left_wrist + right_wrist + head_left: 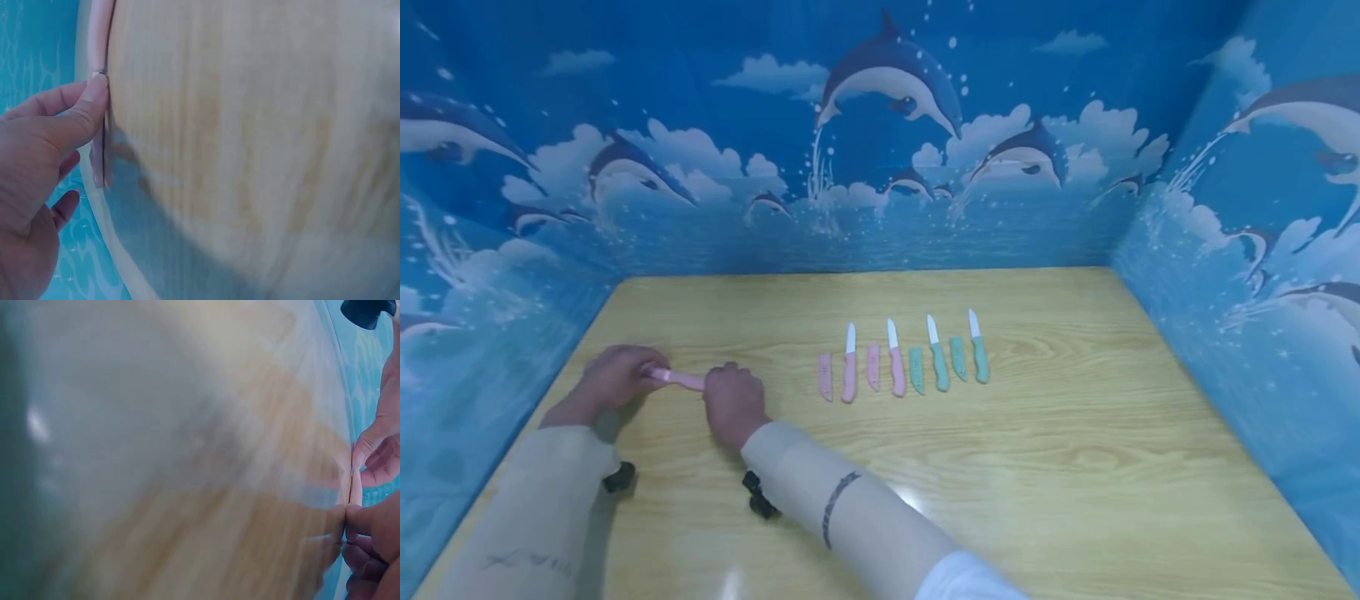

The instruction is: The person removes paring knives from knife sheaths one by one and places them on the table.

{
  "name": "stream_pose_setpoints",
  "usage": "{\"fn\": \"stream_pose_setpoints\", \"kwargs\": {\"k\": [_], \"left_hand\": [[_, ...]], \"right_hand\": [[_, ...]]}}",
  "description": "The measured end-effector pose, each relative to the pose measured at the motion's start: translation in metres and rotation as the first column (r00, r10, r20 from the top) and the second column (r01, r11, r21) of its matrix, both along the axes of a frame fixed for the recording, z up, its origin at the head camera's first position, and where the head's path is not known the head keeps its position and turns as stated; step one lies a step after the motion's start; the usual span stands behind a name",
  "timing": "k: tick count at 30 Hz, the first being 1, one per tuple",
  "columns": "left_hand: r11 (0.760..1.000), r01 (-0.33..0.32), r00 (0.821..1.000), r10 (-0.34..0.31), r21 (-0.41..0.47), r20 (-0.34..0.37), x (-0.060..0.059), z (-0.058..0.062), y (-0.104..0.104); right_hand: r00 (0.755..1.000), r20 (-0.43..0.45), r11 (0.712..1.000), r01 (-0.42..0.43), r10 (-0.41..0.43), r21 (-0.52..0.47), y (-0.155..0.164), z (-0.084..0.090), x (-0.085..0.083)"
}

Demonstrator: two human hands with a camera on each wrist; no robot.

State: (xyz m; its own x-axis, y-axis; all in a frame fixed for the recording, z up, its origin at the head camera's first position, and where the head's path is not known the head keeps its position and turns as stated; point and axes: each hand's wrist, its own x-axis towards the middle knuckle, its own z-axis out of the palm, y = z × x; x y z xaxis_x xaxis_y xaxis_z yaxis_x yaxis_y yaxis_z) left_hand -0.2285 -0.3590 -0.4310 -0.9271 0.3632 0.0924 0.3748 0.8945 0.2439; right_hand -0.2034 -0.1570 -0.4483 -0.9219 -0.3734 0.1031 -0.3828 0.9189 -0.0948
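At the left of the table, both hands hold a pink-handled paring knife (685,380). My right hand (733,408) grips the handle from the right. My left hand (613,379) pinches the other end, where a pink sheath (97,165) shows below the thumb in the left wrist view. The handle (100,37) meets the sheath right at the left thumb tip, and the blade is hidden. In the right wrist view, the hands face each other along the knife, thumbs close to the table surface.
Right of the hands, two pink knives (897,371) and two green knives (940,367) lie in a row, white blades bare and pointing away. Beside each lies a matching sheath, such as the green sheath (917,371). Dolphin-printed curtains (880,225) border the wooden table (1075,500).
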Motion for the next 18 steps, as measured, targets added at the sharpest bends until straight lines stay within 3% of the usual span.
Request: {"fn": "stream_pose_setpoints", "kwargs": {"k": [7, 13, 18], "left_hand": [[1.000, 0.005, 0.997, -0.002, 0.030, -0.079, 0.006, -0.001, 0.001], [0.999, 0.014, 0.997, -0.010, 0.048, -0.071, 0.009, 0.002, 0.008], [0.997, -0.011, 0.998, 0.015, 0.074, -0.057, 0.013, 0.006, 0.021]], "right_hand": [[1.000, 0.003, 1.000, -0.002, 0.002, -0.019, 0.003, 0.000, -0.003], [0.998, 0.058, 0.998, -0.008, 0.011, -0.057, 0.014, 0.005, -0.006], [0.998, 0.041, 0.988, -0.050, 0.057, -0.144, 0.037, 0.008, -0.014]]}}
